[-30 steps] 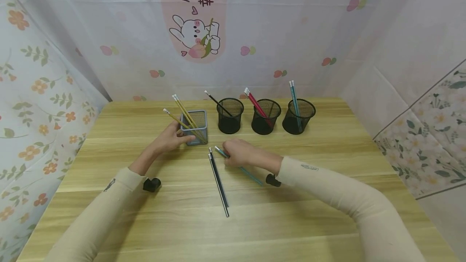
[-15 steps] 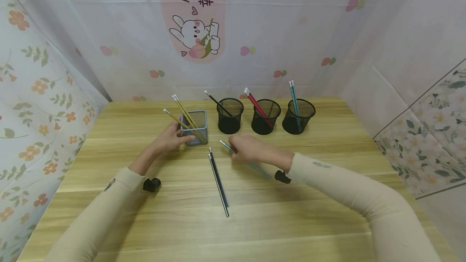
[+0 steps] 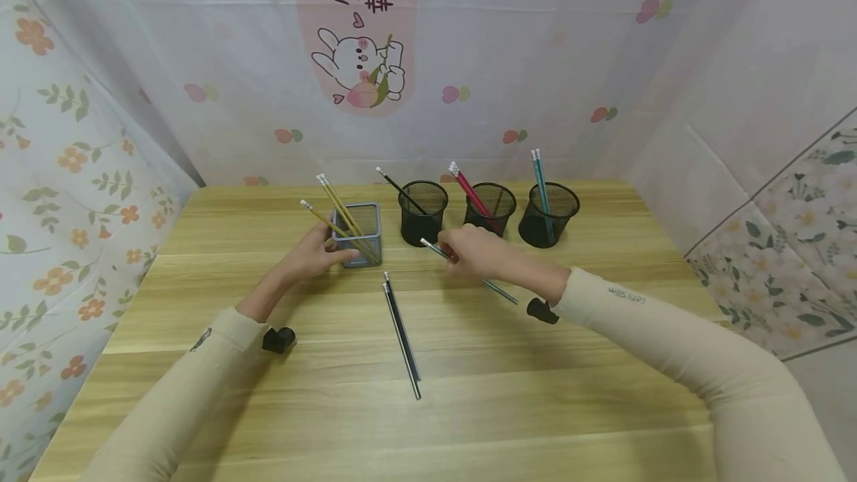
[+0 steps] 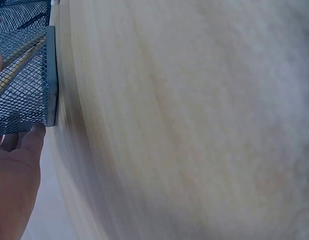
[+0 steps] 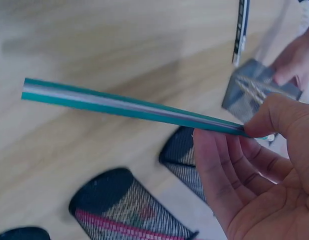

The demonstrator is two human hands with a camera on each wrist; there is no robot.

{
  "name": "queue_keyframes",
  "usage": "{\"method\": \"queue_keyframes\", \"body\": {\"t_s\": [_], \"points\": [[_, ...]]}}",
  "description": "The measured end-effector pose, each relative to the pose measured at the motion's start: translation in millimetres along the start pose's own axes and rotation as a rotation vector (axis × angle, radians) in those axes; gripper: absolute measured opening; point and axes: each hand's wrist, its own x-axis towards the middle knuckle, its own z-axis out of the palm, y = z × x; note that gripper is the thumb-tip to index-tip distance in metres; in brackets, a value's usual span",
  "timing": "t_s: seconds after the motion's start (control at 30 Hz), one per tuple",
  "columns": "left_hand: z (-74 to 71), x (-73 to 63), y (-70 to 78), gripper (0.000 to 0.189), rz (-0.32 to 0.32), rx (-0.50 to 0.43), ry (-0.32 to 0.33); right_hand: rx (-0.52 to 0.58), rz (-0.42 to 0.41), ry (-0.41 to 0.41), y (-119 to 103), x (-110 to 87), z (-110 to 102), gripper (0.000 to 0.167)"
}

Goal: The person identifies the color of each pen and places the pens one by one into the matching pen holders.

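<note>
My right hand [image 3: 472, 250] pinches a teal pencil [image 5: 129, 108] between thumb and fingertips, above the table in front of the round black cups. The pencil's white eraser end points up and left, towards the cups. My left hand [image 3: 309, 253] holds a square grey mesh pen holder [image 3: 364, 235], thumb at its front and fingers round its left side. Several yellow pencils [image 3: 340, 201] lean in that holder. Two black pencils [image 3: 402, 337] lie side by side on the table, between the hands and nearer to me.
Three round black mesh cups stand in a row along the back: one with a black pencil [image 3: 402, 190], one with red pencils [image 3: 472, 192], one with teal pencils [image 3: 543, 188]. A printed curtain [image 3: 522, 58] hangs behind the wooden table [image 3: 335, 422].
My right hand has lifted the teal pencil and carried it right and back, now in front of the red pencils' cup. The left hand and the grey holder stay put.
</note>
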Motion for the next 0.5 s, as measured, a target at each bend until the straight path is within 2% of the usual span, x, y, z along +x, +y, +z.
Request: {"method": "queue_keyframes", "body": {"t_s": [0.07,0.13,0.37,0.5], "points": [[-0.3,-0.9,4.0,0.049,-0.003,0.012,-0.002,0.014,-0.013,0.009,2.7,-1.8,-7.3,0.012],[-0.2,-0.5,1.5,0.05,-0.003,0.011,-0.002,0.03,-0.019,0.016,5.7,-4.1,-14.6,0.011],[-0.7,5.5,-25.2,0.055,0.005,0.036,0.007,0.048,0.012,0.077,20.3,-12.5,-41.4,0.01],[-1.7,7.8,-30.5,0.054,0.004,0.043,0.006,0.05,0.019,0.142,26.0,-15.9,-62.4,0.005]]}}
